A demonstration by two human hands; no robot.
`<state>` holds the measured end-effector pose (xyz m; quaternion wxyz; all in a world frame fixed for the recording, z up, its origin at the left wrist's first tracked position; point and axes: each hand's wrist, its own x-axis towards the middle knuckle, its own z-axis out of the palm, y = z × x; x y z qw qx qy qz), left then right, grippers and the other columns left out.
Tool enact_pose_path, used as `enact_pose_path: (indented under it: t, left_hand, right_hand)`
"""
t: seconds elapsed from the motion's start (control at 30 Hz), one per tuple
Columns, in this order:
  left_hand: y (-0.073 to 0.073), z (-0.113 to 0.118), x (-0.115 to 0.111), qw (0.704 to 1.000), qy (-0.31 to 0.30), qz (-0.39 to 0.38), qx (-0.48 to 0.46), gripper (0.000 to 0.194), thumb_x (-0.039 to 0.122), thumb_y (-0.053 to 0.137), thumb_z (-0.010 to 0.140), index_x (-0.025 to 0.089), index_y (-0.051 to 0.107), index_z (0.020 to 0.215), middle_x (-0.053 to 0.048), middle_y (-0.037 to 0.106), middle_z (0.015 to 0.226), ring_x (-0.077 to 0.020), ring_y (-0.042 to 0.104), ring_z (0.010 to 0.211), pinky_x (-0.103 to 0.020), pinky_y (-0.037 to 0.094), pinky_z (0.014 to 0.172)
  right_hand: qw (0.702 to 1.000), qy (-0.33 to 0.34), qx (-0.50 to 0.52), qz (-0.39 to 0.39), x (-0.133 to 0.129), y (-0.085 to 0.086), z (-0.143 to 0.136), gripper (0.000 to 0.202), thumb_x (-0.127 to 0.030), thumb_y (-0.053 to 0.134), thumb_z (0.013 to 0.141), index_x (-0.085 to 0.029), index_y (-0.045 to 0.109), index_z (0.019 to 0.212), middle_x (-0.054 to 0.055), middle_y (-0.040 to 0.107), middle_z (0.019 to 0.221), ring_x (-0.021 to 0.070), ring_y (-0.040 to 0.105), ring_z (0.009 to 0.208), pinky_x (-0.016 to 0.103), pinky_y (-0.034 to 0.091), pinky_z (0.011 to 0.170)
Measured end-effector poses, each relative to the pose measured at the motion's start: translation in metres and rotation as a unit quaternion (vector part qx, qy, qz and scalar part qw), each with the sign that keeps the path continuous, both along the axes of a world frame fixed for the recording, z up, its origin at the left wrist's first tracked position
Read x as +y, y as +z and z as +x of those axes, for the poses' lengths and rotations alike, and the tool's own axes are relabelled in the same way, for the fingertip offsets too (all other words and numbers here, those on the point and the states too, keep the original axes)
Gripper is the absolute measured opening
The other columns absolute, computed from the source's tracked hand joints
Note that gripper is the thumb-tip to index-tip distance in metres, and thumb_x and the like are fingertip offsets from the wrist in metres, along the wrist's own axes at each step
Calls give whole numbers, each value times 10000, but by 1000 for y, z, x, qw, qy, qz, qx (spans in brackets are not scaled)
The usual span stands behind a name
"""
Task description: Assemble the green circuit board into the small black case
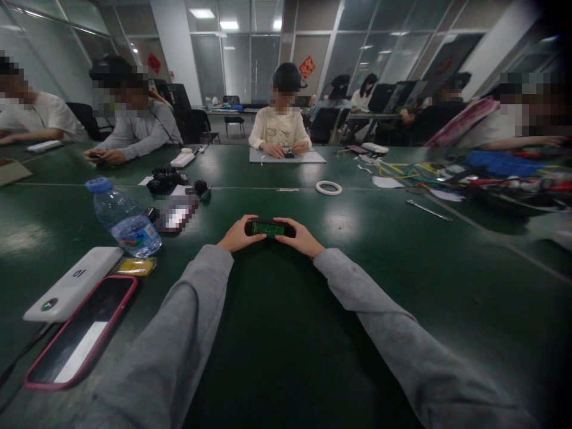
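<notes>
Board: a flat green circuit board with dark edges (268,230), upright between both hands, over the table (277,333).
How far: it is in hand, green side showing; I cannot tell what is done or left.
Left hand (239,234): pinches its left end.
Right hand (304,238): pinches its right end.
Farther out: a clear plastic bottle with a blue cap (127,219), a white ring (328,188).

Green table (268,333) bearing bottle (127,223), phones (80,333).

Table (268,333) dark green; bottle cap (99,185) blue; circuit board (267,230) green; sleeves (194,304) plain grey; tape ring (328,188) white.
</notes>
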<state>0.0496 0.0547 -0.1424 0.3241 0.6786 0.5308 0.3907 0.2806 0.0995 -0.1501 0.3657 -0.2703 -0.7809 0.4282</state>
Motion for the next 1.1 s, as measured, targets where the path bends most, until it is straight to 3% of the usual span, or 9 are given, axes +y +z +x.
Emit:
enact_pose_path:
  t: [0.4,0.77,1.1]
  left_hand:
    - [-1,-5,6,996,-25,-44,-72,684,463,721,680,164,496,1252,-145,543,1267,-261,539,1149,-463,406,1005]
    - [-2,-21,11,981,-93,-91,-144,748,298,801,603,146,511,1277,-143,586,1257,-248,562,1153,-457,387,1045]
    - [-3,-18,12,985,-76,-76,-138,701,339,796,602,149,556,1232,-133,617,1215,-252,582,1120,-467,403,1029]
  right_hand:
    - [1000,8,-3,-9,0,0,2,522,-252,694,753,-244,528,1248,53,538,1265,215,510,1179,436,369,1062]
    - [1000,19,-13,-14,-3,3,1,565,-231,700,732,-240,506,1262,60,530,1259,217,523,1157,439,380,1052]
    - [999,0,-31,-14,0,0,2,554,-247,690,749,-245,499,1270,58,526,1256,211,516,1160,433,370,1059]
